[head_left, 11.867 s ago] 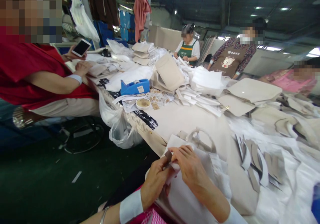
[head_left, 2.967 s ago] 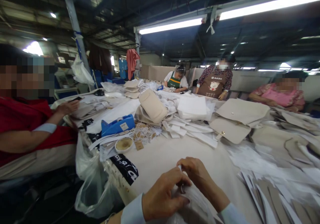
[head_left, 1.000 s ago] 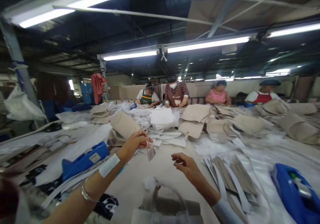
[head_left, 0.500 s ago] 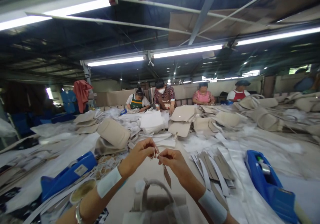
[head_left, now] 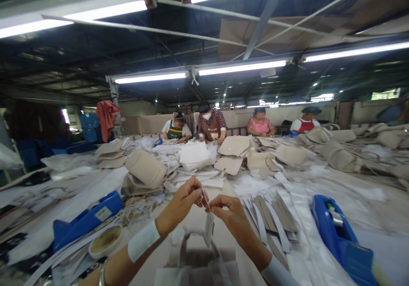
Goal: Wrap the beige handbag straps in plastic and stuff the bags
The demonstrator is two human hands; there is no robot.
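Closely pinching a cord (head_left: 208, 205) between closed fingertips (head_left: 215, 208) of left hand (head_left: 179, 203) and right hand (head_left: 229, 214), dangling a tag (head_left: 209, 229) near a bag (head_left: 196, 257), over a table (head_left: 153, 259) strewn with beige pieces (head_left: 147, 166), beneath lit tubes (head_left: 243, 68)

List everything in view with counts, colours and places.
Cord: one, pale, centre
Tag: one, pale, hanging on cord
Handbag: one, greyish-beige, bottom centre
Tape dispensers: two, blue, left and right
Round tub: one, white rim, lower left
Strung tags: several, tan, left of centre
Strips: several, grey and white, right of centre
Sheets: one stack, white, middle
Bag pieces: many, beige, middle to far
Table: one, pale, foreground
Co-workers: four, mixed colours, far side
Garment: one, pink, back left
Light tubes: five, white, overhead
Left grip: one, blue cuff, pinching cord
Right grip: one, blue cuff, pinching cord
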